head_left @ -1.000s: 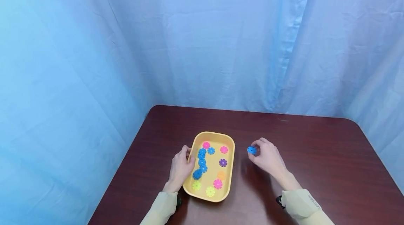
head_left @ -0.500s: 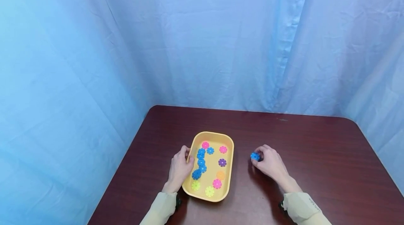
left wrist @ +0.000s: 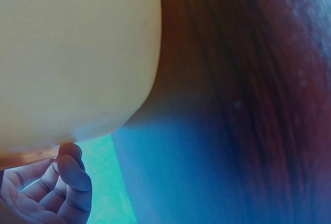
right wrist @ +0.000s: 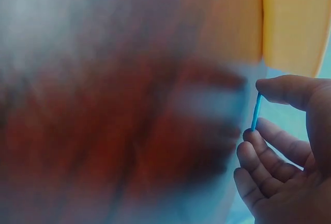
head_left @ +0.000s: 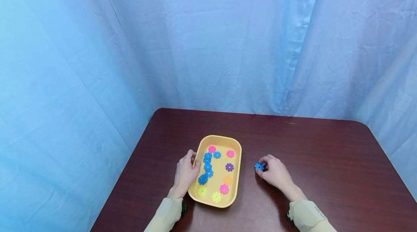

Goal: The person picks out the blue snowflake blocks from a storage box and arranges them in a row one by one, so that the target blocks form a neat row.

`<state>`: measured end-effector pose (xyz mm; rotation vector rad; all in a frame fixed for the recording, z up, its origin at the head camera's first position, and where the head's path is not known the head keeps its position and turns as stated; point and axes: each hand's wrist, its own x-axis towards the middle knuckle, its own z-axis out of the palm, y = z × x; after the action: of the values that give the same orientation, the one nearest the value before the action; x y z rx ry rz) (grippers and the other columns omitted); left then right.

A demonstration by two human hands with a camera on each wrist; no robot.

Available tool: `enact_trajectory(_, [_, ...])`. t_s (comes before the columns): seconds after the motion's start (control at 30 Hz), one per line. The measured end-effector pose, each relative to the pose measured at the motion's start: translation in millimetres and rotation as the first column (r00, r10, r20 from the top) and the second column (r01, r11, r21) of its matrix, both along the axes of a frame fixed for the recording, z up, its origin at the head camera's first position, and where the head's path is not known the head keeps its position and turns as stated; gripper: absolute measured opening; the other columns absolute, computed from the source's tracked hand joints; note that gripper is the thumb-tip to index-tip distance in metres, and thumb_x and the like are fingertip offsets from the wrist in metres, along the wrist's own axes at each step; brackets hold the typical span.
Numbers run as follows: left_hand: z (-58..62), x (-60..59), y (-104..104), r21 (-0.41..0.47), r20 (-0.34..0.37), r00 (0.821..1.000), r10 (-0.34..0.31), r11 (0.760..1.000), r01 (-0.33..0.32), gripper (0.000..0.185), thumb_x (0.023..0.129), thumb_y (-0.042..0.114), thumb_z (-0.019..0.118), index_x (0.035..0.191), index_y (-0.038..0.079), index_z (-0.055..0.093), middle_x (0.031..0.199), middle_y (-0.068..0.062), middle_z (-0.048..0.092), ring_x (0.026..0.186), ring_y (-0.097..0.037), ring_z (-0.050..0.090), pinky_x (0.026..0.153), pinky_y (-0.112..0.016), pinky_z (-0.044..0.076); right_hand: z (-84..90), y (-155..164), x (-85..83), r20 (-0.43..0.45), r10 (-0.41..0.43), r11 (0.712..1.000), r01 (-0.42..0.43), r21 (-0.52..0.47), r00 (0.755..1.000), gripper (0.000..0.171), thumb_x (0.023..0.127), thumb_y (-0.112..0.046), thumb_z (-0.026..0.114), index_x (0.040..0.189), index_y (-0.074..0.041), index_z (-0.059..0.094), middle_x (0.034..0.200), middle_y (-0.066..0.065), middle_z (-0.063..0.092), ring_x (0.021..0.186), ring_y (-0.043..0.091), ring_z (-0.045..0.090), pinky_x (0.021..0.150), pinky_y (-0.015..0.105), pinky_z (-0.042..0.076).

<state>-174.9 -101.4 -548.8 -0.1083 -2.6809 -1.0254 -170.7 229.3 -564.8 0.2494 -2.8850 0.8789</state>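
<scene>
Nearest: pale sleeves (head_left: 167, 210) at both wrists, dark band (head_left: 184, 208) partly showing under the left one. Left hand (head_left: 185, 174) grips the yellow tray (head_left: 215, 206) by its left side, thumb over the rim, fingers curled outside against the wall; probably to steady it. Right hand (head_left: 277, 174) is off to the tray's right, pinching one blue disc (head_left: 259, 166) between thumb and fingertips; the right wrist view shows it edge-on, other fingers loosely bent below. Edge pinch likely because the disc is thin and notched, and it leaves the face free. The tray's right wall stands between that disc and the ones inside; whether it touches the table, can't tell. Inside, near end: two yellow discs (head_left: 216, 197), apart. Beyond, on the right: a pink disc (head_left: 224, 189) just beside an orange disc (head_left: 227, 180), then a purple disc (head_left: 229, 167). Along the left, a run of blue discs (head_left: 207, 167), overlapping, so exact count is unclear. Far end: a lone blue disc (head_left: 217, 155) near two more pink discs (head_left: 230, 154). Dark reddish table (head_left: 309, 145) under everything, blue curtain (head_left: 221, 43) behind, well apart from the hands.
</scene>
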Motion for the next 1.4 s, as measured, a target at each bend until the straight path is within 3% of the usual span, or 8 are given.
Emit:
enact_trajectory(0.93, [-0.1,-1.7,0.0,0.014,-0.035,0.999,-0.001,1.0,0.001,0.014,0.079,0.016,0.059,0.093,0.015,0.058,0.07,0.007,0.052,0.056,-0.009,0.047,0.051,-0.023,0.04,0.1,-1.6,-1.5,-0.014,0.013,1.0,-0.013,0.004,1.0,0.033,0.066,-0.03,0.078,0.088,-0.01,0.065,0.081,-0.001,0.054,0.071,0.012,0.049,0.064,0.032,0.043])
enact_trajectory(1.13, [1.1,-1.3,-0.2,0.024,-0.038,0.999,-0.007,1.0,0.008,0.014,0.079,0.016,0.059,0.093,0.015,0.057,0.07,0.007,0.051,0.055,-0.008,0.047,0.05,-0.023,0.041,10.4,-1.2,-4.5,-0.02,0.014,1.0,-0.015,-0.017,1.0,0.032,0.067,-0.032,0.077,0.088,-0.011,0.065,0.081,0.0,0.054,0.071,0.015,0.049,0.063,0.031,0.041])
enact_trajectory(1.4, [-0.8,-0.9,-0.3,0.024,-0.024,1.0,-0.01,1.0,0.01,0.013,0.08,0.017,0.059,0.092,0.015,0.057,0.07,0.007,0.052,0.055,-0.008,0.048,0.05,-0.022,0.041,36.4,-2.1,-12.6,-0.033,-0.018,1.0,0.017,-0.014,0.999,0.04,0.07,-0.036,0.074,0.097,-0.008,0.064,0.082,0.002,0.055,0.071,0.016,0.048,0.063,0.033,0.042])
